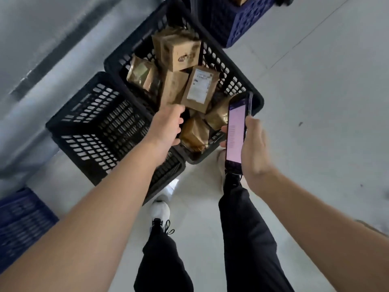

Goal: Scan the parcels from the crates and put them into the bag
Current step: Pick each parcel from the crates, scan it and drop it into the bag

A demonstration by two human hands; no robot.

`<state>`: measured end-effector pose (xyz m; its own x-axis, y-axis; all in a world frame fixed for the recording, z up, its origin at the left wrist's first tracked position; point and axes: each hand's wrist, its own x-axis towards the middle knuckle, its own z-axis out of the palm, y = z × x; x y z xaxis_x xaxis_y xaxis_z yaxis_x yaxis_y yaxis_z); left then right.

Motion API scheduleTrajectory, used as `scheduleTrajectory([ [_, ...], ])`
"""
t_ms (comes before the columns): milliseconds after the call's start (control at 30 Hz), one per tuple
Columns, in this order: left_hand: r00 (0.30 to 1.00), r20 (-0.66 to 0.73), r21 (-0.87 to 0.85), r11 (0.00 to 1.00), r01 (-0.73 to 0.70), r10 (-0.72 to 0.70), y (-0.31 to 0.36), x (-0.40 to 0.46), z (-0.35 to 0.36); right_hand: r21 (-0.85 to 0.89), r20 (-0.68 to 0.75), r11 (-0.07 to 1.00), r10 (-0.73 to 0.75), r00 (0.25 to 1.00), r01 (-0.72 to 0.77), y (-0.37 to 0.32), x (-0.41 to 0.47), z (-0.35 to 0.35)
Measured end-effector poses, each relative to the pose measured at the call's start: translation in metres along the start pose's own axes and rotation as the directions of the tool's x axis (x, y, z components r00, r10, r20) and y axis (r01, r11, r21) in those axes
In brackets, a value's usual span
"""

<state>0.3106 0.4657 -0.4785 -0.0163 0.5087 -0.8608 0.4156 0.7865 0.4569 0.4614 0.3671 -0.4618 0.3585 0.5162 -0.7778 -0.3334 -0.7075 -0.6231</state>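
While the right hand (253, 148) grips a phone (236, 131) upright by its edges, thumb on one side and fingertips curled round the other, the left hand (166, 129) reaches into the black crate (255, 101) with its fingers bent down among the parcels. Whether those fingers have closed on anything I cannot tell; their tips are hidden behind the knuckles.

Just beyond the left hand, near the middle of the crate, a flat box with a white label (200, 89) leans face up against a taller box (173, 87). A cube-shaped carton (179, 52) sits on top of the pile toward the crate's far edge. Padded brown envelopes (195, 131) lie along the near edge, between the two hands, and another (143, 75) rests against the left wall.

The boxes look stiff and light, likely easy to lift one-handed by pinching across a narrow side. The labelled box seems the best pick: its label already faces the phone. The envelopes look soft and somewhat slick, so they would probably sag; a grip at a corner or folded edge should hold better.

An empty-looking black crate (84, 123) stands touching the first on its left side. No bag is in view.
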Motion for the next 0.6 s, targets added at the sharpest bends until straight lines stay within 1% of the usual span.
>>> scheduleTrajectory([
  [133,0.996,-0.031,-0.026,0.996,0.082,-0.083,-0.014,0.069,0.033,-0.107,0.041,0.993,0.063,0.997,-0.058,0.021,0.067,-0.004],
  [267,0.994,-0.066,0.004,0.996,0.088,-0.087,-0.036,0.132,0.053,-0.106,0.068,0.990,0.106,0.992,-0.098,0.040,0.116,0.003],
  [333,0.996,-0.075,0.086,0.994,0.062,-0.055,-0.056,0.161,0.056,-0.125,0.070,0.985,0.132,0.989,-0.122,0.051,0.137,0.005],
  [433,0.998,-0.030,0.272,0.961,0.056,-0.049,-0.082,0.197,0.062,-0.132,0.087,0.976,0.185,0.979,-0.173,0.066,0.161,0.009],
  [533,0.991,0.043,0.539,0.839,0.083,-0.125,-0.098,0.218,0.076,-0.159,0.088,0.974,0.180,0.980,-0.164,0.077,0.178,0.011],
  [600,0.982,0.037,0.603,0.788,0.126,-0.186,-0.103,0.229,0.084,-0.158,0.086,0.974,0.180,0.980,-0.165,0.081,0.184,0.010],
])
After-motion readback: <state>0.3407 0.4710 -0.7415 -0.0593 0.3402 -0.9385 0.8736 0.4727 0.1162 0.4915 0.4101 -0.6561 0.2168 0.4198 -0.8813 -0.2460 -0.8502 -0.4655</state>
